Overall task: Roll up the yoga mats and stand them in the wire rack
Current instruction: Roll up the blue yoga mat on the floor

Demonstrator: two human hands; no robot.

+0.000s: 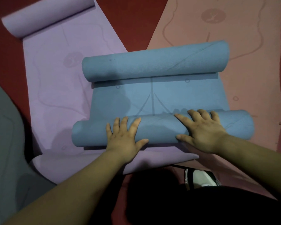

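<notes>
I have my left hand (125, 134) and right hand (203, 129) pressed flat, fingers spread, on the near roll of the blue mat (161, 96), which overlaps the purple mat (55, 88) and pink mat (250, 70). Their round emblems are too faint to read.

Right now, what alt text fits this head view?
The left hand and right hand press on the near roll of a blue mat, rolled from both ends. It lies over a purple mat and a pink mat on red floor.
</notes>
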